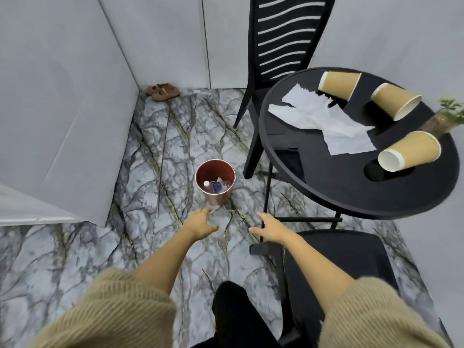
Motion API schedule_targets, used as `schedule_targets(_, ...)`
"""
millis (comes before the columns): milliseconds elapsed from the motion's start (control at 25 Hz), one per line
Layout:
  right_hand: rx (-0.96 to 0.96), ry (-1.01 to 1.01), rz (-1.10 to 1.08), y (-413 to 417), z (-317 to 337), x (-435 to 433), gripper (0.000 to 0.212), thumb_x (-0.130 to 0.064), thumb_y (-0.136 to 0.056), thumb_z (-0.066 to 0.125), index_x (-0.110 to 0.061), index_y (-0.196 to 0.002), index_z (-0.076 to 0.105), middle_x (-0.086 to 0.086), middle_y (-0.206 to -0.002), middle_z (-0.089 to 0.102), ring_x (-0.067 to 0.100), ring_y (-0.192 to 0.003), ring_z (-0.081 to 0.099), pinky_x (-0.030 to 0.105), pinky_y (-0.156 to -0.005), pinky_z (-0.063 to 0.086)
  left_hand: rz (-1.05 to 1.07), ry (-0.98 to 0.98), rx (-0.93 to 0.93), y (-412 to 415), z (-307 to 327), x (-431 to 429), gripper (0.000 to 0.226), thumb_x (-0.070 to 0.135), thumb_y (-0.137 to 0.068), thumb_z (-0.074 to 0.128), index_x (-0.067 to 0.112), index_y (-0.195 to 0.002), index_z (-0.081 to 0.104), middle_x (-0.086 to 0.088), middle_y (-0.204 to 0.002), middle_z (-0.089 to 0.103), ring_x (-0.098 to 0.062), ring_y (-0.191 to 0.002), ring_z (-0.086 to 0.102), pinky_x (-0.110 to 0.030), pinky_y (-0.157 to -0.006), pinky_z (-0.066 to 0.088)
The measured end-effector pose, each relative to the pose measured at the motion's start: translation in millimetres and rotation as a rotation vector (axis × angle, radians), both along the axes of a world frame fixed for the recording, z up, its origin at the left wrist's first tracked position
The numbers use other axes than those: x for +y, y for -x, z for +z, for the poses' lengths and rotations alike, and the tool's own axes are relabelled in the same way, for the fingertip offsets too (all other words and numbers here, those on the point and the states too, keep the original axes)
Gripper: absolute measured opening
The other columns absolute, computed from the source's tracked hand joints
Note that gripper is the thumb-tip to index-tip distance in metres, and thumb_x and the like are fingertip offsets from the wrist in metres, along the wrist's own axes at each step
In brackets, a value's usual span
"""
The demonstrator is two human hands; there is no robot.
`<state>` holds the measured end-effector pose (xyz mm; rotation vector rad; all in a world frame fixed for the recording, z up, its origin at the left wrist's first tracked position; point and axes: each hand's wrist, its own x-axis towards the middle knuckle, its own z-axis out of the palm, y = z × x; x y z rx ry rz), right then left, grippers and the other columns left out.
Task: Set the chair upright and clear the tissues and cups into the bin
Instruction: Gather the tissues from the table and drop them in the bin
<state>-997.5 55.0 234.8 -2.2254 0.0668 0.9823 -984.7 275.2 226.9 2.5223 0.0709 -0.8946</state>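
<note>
**Reaching Forward, Both Hands Empty, Litter Waiting on the Worktop**

Reaching out low in the frame, the left hand [200,222] and the right hand [272,226] hover above the marble floor [100,259], fingers [209,210] spread and loose, gripping nothing. At lower right, just beside the right forearm, a black chair [351,262] shows its seat; whether it stands properly cannot be told from this angle.

Just beyond the hands, centre frame, the bin [215,180] stands upright on the floor, open-topped, with a plastic bottle already inside. It looks light and easily knocked, so drops should go straight down into the mouth.

To the right, the round black worktop [339,192] carries the litter. The nearest cup [409,151] lies on its side at right; two more, the middle cup [395,101] and the far cup [340,85], lie tipped further up. They appear to be ribbed paper: light, fairly stiff, crushable under a hard squeeze, and prone to rolling, so a gentle wrap around the body suits them. The tissues [324,121] sprawl flat between the cups, soft and limp; pinching and bunching them from the middle should gather them in one go.

A second chair [283,46] stands upright behind the worktop, upper centre, and a small plant [444,116] sits at the right edge.
</note>
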Motion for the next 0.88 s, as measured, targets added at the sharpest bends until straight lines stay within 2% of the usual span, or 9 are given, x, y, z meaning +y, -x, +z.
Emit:
schedule_targets(200,-0.031,0.023,-0.024,-80.9,-4.0,22.7,0.072,-0.033,-0.090,0.055,-0.006,-0.144,0.016,0.014,-0.155,0.017,0.026,-0.141,0.023,0.033,-0.113,0.021,-0.014,-0.003,-0.037,-83.7,5.3,24.9,0.066,0.028,-0.087,0.059,0.009,-0.141,0.027,-0.018,-0.147,0.033,-0.033,-0.136,0.029,-0.039,-0.111,0.029)
schedule_targets(440,-0.169,-0.078,-0.091,-203.3,19.6,45.4,0.059,-0.021,-0.089,0.059,-0.003,-0.138,0.032,0.017,-0.145,0.037,0.028,-0.133,0.036,0.023,-0.101,0.027,-0.033,0.051,-0.133,-216.7,25.9,27.1,0.062,0.023,-0.085,0.061,0.006,-0.138,0.033,-0.021,-0.142,0.041,-0.031,-0.132,0.036,-0.034,-0.108,0.030)
schedule_targets(520,-0.216,-0.101,-0.117,-244.4,32.0,49.3,0.064,-0.025,-0.088,0.060,-0.003,-0.140,0.028,0.017,-0.148,0.032,0.027,-0.135,0.033,0.025,-0.106,0.026,-0.064,0.077,-0.178,-261.7,37.4,20.0,0.062,0.023,-0.085,0.061,0.006,-0.138,0.034,-0.019,-0.142,0.041,-0.030,-0.133,0.036,-0.035,-0.109,0.029)
schedule_targets(680,-0.355,-0.127,-0.219,-303.4,57.0,36.7,0.063,-0.026,-0.089,0.058,-0.008,-0.142,0.027,0.012,-0.150,0.031,0.023,-0.137,0.031,0.029,-0.110,0.023,-0.201,0.152,-0.284,-335.8,62.1,-13.4,0.061,0.022,-0.085,0.060,0.008,-0.138,0.033,-0.017,-0.144,0.040,-0.030,-0.134,0.035,-0.038,-0.111,0.028)
schedule_targets(880,-0.504,-0.065,-0.553,-341.4,81.2,-15.2,0.059,-0.026,-0.090,0.056,-0.010,-0.141,0.029,0.009,-0.147,0.034,0.023,-0.135,0.033,0.030,-0.108,0.028,-0.495,0.295,-0.335,-422.0,85.4,-91.8,0.058,0.025,-0.088,0.057,0.013,-0.140,0.032,-0.011,-0.147,0.037,-0.027,-0.136,0.031,-0.039,-0.111,0.030)
